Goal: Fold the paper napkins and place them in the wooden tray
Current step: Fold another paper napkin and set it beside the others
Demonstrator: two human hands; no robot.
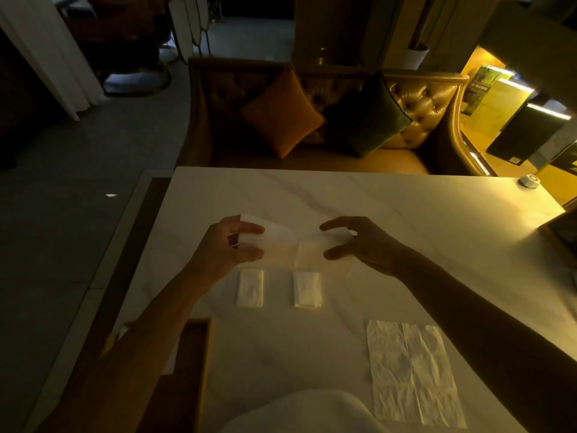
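Thin white paper napkin stretched left-right over white marble surface | left hand, right hand fingers pinching its ends

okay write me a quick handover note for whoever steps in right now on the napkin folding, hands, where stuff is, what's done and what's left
Left hand and right hand each pinch one end of a napkin, mid-fold, over the marble table.
Two folded napkins lie side by side just near of the hands, not in a tray.
One unfolded napkin lies flat, near right.
A wooden frame at near left may be the tray; too dark to be sure.
Left: finish this fold, fold the flat one, tray all four.
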